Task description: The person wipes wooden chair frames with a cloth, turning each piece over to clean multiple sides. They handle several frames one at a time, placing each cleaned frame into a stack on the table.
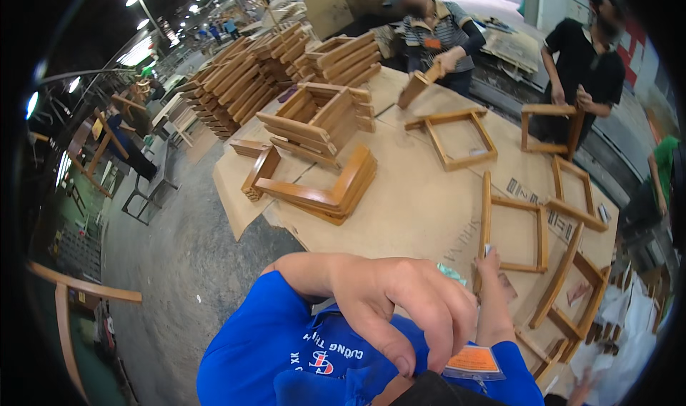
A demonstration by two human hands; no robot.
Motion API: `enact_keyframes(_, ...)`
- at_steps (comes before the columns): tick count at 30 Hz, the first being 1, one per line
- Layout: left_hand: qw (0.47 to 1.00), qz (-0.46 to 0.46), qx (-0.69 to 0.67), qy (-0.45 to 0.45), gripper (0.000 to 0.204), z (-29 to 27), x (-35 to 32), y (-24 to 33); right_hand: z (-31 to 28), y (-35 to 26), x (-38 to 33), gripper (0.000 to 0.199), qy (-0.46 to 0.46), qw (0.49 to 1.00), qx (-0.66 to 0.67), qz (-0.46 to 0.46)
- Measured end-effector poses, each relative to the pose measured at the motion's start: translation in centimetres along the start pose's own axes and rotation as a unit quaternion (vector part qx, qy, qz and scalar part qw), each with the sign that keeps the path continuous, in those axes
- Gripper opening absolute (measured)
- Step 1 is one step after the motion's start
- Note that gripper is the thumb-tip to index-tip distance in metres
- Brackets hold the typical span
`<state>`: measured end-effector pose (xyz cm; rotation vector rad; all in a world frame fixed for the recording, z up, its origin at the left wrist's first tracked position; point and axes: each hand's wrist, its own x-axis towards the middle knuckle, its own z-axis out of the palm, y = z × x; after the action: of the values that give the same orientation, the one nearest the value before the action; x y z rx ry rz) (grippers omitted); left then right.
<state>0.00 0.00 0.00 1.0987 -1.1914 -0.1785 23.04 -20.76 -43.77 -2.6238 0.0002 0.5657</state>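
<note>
My left hand is raised close in front of my chest, large in view. Its fingers curl down towards the thumb beside a dark cloth or strap; what the fingertips hold, if anything, is hidden. On the table, my right hand reaches to the long rail of a wooden frame. A small pale piece shows at its fingertips against that rail; its kind is too small to make out. A crumpled green cloth lies just left of this hand.
Wooden frames are stacked on the table at left and piled behind. More frames lie to the right. Across the table, one person holds a wooden piece; another person handles a frame.
</note>
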Motion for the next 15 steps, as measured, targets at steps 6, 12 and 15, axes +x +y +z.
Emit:
enact_keyframes(6,0.968,-0.160,0.111,0.160,0.028,-0.9,-7.2,0.0,2.6,-0.7,0.5,0.069,0.033,0.998,-0.056,0.022)
enact_keyframes(12,0.882,-0.316,0.158,0.311,0.021,0.3,-14.5,-1.3,3.1,0.1,1.3,0.036,0.071,0.996,-0.053,-0.019)
enact_keyframes(15,0.842,-0.365,0.163,0.363,0.021,1.3,-17.0,-2.0,2.6,-0.2,1.3,0.035,0.085,0.996,0.020,0.000)
